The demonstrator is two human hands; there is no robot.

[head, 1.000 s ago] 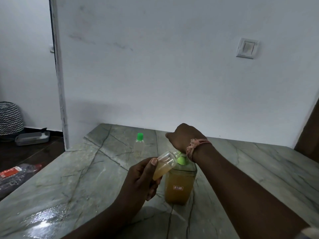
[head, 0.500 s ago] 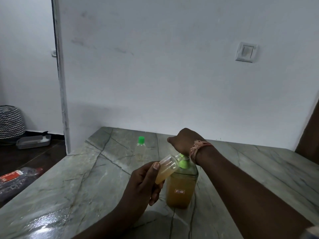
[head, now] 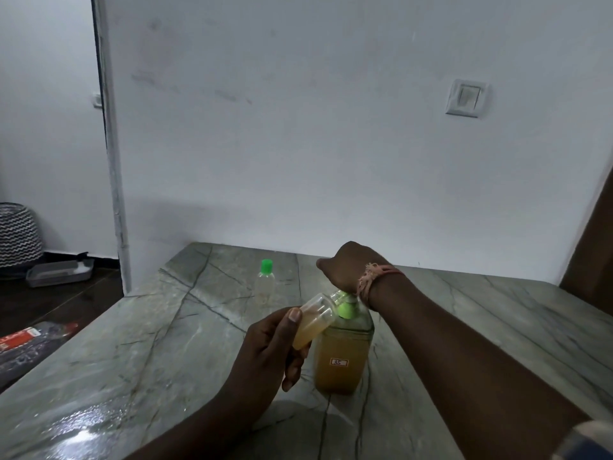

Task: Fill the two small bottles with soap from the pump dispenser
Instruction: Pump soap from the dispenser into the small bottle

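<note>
My left hand grips the small clear half-filled bottle, tilted, mouth up-right at the spout; my right hand is curled over the amber pump dispenser's green head on the worktop.

dim, bluish light; glare flashes off the desk at lower left, a soft shadow pools along the wall base, edges bow outward, everything slightly soft.
</note>
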